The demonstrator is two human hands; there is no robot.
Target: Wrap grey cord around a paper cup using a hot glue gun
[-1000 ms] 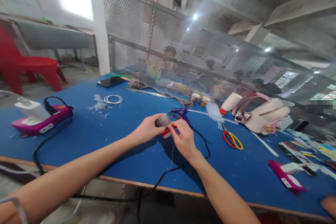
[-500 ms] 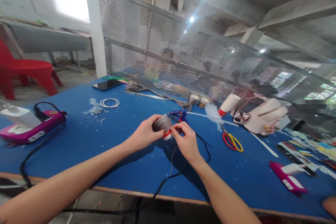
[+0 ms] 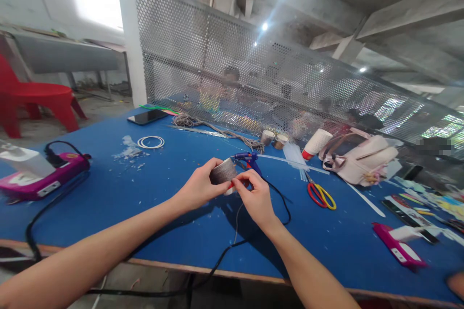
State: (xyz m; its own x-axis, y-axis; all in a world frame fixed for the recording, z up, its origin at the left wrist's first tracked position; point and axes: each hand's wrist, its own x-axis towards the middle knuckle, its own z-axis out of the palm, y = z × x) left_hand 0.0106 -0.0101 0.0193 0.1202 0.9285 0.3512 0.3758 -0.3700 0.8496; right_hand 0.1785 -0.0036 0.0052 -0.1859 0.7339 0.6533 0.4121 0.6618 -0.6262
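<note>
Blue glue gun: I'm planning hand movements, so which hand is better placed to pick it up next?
Probably the right hand: it sits closer to the blue glue gun and is only at one end of the grey-wrapped cup, while the left hand grasps the cup's body.

No text, brand or number can be read; the yellow mark on the purple power strip (image 3: 70,173) at nine o'clock is too blurred.
</note>
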